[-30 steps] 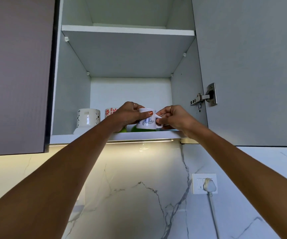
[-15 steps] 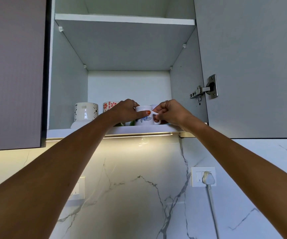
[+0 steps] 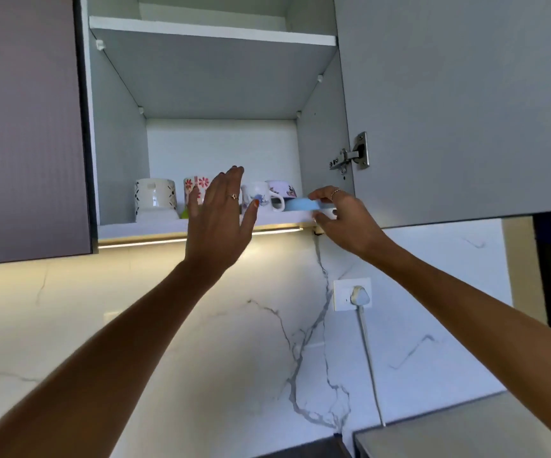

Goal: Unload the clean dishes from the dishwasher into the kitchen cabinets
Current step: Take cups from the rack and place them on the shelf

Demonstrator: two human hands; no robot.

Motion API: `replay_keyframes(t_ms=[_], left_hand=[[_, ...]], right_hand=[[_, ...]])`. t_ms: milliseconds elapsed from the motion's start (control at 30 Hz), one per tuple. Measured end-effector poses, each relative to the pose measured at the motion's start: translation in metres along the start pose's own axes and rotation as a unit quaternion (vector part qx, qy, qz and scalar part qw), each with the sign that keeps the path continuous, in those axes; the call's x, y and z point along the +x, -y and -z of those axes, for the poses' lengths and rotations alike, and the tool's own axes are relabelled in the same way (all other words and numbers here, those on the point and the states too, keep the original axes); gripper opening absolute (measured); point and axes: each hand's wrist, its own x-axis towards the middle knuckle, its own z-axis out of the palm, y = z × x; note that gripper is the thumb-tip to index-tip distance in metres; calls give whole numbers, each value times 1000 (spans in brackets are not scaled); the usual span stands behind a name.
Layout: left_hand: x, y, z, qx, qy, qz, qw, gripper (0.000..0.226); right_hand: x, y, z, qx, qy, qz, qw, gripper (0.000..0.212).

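Observation:
A white mug with a blue print [image 3: 260, 200] stands on the bottom shelf [image 3: 155, 228] of the open wall cabinet, its handle to the right. My left hand [image 3: 221, 213] is raised in front of the shelf with straight fingers, holding nothing and apart from the mug. My right hand [image 3: 340, 213] pinches the rim of a light blue dish [image 3: 300, 204] at the shelf's right front corner, fingers above and thumb below. Behind the dish stands a white cup with a purple pattern [image 3: 282, 188].
On the shelf to the left are a white mug with black marks [image 3: 155, 195] and a red-flowered mug [image 3: 196, 188], something green beside it. The cabinet door [image 3: 449, 104] hangs open at right. A closed door [image 3: 26, 127] is at left. A plugged socket [image 3: 353, 294] is on the marble wall.
Both hands have let go of the blue-print mug, which now stands on the shelf. My left hand pulled back and opened. My right hand moved right onto the blue dish.

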Motion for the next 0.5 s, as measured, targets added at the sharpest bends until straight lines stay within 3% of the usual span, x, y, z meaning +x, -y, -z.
replay_keyframes(t_ms=[133,300,500], left_hand=[[-72,-32,12,21,40,-32,998,56],[-173,-69,28,8,177,-41,983,53],[-250,-115,48,-11,308,65,949,59]], right_hand=[[-68,-2,28,-121,17,-57,991,34],[-169,-13,69,-182,74,-186,963,30],[-299,-23,134,-185,149,-340,910,36]])
